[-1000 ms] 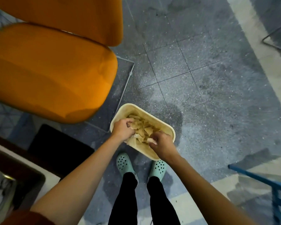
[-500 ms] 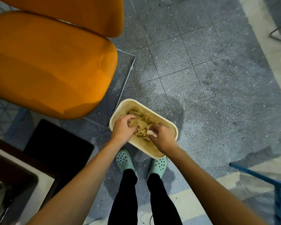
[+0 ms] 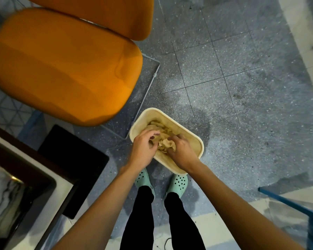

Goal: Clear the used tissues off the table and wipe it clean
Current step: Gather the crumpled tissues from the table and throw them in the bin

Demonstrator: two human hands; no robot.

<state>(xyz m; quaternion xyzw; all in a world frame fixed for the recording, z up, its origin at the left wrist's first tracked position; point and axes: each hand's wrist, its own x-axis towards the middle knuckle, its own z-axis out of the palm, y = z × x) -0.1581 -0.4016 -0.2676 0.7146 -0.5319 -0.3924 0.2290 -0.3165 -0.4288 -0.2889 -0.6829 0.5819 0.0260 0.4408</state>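
Both left hand [image 3: 144, 147] and right hand [image 3: 182, 152] on tissues [image 3: 165, 141] in bin [image 3: 148, 112]

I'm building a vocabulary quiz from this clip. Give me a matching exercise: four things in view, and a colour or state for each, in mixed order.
Things:
1 chair
2 bin
3 clogs
4 tissues

Colour or state:
A mint green
B crumpled, in the bin
C orange
D cream, open-topped

Pairs: 1-C, 2-D, 3-A, 4-B
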